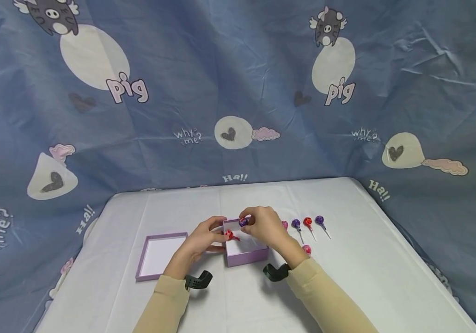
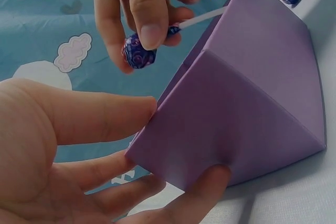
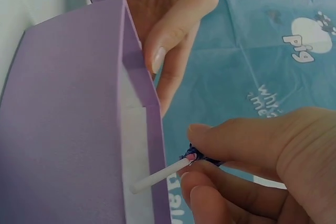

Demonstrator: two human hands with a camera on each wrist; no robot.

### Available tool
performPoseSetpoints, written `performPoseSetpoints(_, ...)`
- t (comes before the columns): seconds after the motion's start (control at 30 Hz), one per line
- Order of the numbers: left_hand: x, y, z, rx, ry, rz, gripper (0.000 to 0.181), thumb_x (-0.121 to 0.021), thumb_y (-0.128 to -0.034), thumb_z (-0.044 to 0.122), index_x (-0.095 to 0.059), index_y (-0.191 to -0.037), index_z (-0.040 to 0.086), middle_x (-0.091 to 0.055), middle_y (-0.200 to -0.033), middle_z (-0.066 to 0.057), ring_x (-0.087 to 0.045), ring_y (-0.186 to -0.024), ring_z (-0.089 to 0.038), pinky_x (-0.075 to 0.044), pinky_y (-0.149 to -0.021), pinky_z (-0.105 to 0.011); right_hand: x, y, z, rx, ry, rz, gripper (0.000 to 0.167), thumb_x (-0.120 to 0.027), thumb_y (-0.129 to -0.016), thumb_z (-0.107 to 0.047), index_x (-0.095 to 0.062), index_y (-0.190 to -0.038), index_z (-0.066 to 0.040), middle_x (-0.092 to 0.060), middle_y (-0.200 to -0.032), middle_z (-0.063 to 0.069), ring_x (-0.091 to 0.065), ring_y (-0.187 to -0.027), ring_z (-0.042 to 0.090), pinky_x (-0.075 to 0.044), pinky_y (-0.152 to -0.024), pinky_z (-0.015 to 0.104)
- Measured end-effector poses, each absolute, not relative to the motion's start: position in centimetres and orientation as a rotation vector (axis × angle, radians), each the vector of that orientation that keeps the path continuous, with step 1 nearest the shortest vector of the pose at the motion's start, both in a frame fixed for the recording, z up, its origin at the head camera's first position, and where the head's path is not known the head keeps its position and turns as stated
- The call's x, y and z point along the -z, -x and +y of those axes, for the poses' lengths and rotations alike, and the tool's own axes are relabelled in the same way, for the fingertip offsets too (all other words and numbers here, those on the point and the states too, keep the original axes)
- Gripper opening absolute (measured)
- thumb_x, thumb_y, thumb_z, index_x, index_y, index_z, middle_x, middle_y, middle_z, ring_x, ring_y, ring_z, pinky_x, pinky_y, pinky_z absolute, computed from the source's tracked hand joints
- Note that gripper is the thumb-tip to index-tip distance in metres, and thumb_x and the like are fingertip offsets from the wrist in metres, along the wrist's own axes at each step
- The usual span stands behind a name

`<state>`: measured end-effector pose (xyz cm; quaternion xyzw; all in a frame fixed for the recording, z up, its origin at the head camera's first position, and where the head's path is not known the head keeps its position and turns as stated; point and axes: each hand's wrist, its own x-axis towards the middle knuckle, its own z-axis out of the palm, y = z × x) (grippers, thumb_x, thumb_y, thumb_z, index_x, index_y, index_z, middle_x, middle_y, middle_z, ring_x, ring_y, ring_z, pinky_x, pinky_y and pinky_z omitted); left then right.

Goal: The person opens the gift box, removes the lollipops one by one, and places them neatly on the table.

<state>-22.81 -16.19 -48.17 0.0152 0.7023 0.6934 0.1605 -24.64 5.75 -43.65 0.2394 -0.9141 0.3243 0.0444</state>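
Observation:
A lollipop in a dark purple wrapper is pinched between the thumb and fingers of my right hand, over the far part of an open purple box. Its white stick points over the box's rim. My left hand holds the box at its left side, thumb at the rim and fingers against the outer wall. Inside the box, near that hand, lies a red lollipop; the rest of the inside is partly hidden by my right hand.
Left of the box lies a shallow purple-rimmed lid. To the right, several lollipops lie on the white cloth, among them a red one, a purple one and a pink one. A blue printed curtain hangs behind the table.

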Motion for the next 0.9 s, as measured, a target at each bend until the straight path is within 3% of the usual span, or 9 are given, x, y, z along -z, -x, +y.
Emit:
performPoseSetpoints(0.27,48.2,22.8,-16.1,-1.973,-0.062,2.019,0.069,-0.07,-0.0847,-0.007,-0.043,-0.148,0.0,-0.041,-0.153,-0.022,-0.052,-0.129,-0.04,-0.058,-0.087,-0.05,43.0,24.2,6.5,-0.998,-0.699,-2.787,0.029,-0.085,-0.079,-0.012,-0.077,-0.106,-0.015,-0.068,-0.072,-0.011,-0.061,-0.063,0.003,-0.05,-0.055,0.025)
performPoseSetpoints(0.47,48.4,22.9,-16.1,-1.989,-0.039,2.022,0.068,-0.068,-0.0849,-0.01,-0.044,-0.147,-0.001,-0.044,-0.15,-0.023,-0.045,-0.134,-0.043,-0.058,-0.086,-0.049,42.1,23.7,7.2,-1.006,-0.675,-2.777,0.027,-0.084,-0.081,-0.012,-0.076,-0.107,-0.016,-0.068,-0.072,-0.01,-0.061,-0.063,0.004,-0.051,-0.056,0.027)
performPoseSetpoints(0.9,48.3,22.8,-15.9,-1.982,-0.03,2.021,0.066,-0.068,-0.0854,-0.01,-0.045,-0.147,0.002,-0.05,-0.146,-0.02,-0.057,-0.122,-0.036,-0.058,-0.086,-0.047,41.1,23.2,10.0,-0.998,-0.575,-2.761,0.026,-0.083,-0.083,-0.013,-0.076,-0.106,-0.021,-0.067,-0.071,-0.011,-0.061,-0.064,0.005,-0.051,-0.06,0.03)
